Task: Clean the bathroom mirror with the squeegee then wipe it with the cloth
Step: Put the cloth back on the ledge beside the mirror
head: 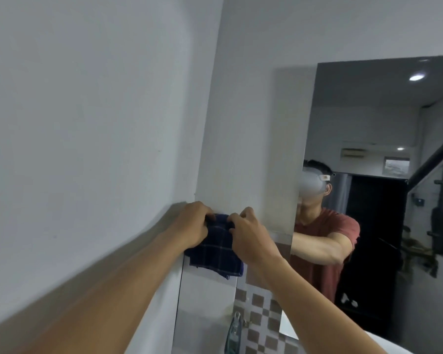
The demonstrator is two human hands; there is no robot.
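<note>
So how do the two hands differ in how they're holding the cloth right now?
The left hand grips the dark blue checked cloth at its upper left edge, close to the wall corner. The right hand pinches the upper right edge, on the side of the mirror. The left hand sits slightly higher than the right hand. Both hands have fingers curled into the cloth's top, and the rest hangs below.

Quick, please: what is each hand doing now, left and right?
Left hand: closed, gripping the top edge of the dark blue checked cloth.
Right hand: closed, gripping the same cloth.
</note>
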